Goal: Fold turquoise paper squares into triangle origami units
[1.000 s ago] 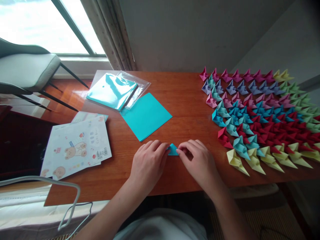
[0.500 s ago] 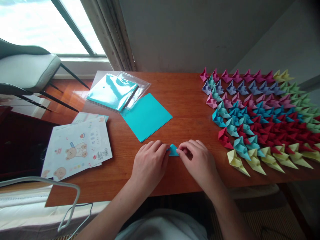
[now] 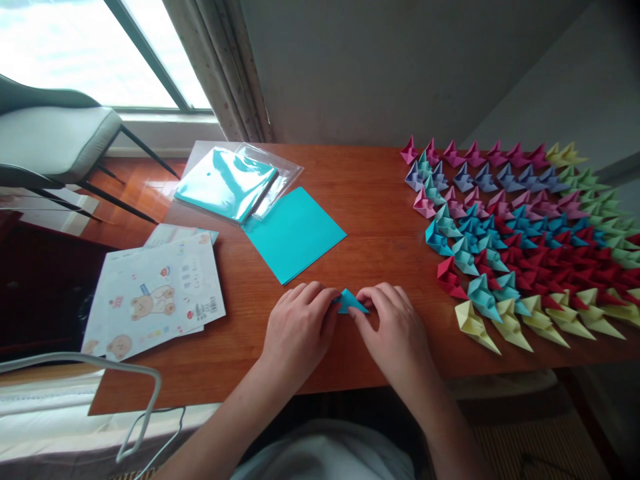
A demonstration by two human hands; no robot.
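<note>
A small folded piece of blue paper (image 3: 349,302) is held just above or on the table near its front edge. My left hand (image 3: 301,325) closes on its left side, the fingers covering that end. My right hand (image 3: 393,327) pinches the pointed right end between thumb and forefinger. Between the hands the paper shows a triangular shape; its covered parts cannot be made out. Beyond my left hand lies a flat stack of turquoise paper squares (image 3: 296,233).
Rows of folded paper boats (image 3: 530,257) in many colours fill the table's right side. A clear packet of turquoise paper (image 3: 227,183) lies at the back left, bear-printed sheets (image 3: 160,293) at the left edge. A white metal tube (image 3: 150,387) stands front left; a chair (image 3: 60,140) is beyond.
My right thumb has shifted lower on the paper, and the right corner now shows as a longer point. My left hand stays nearly where it was.
</note>
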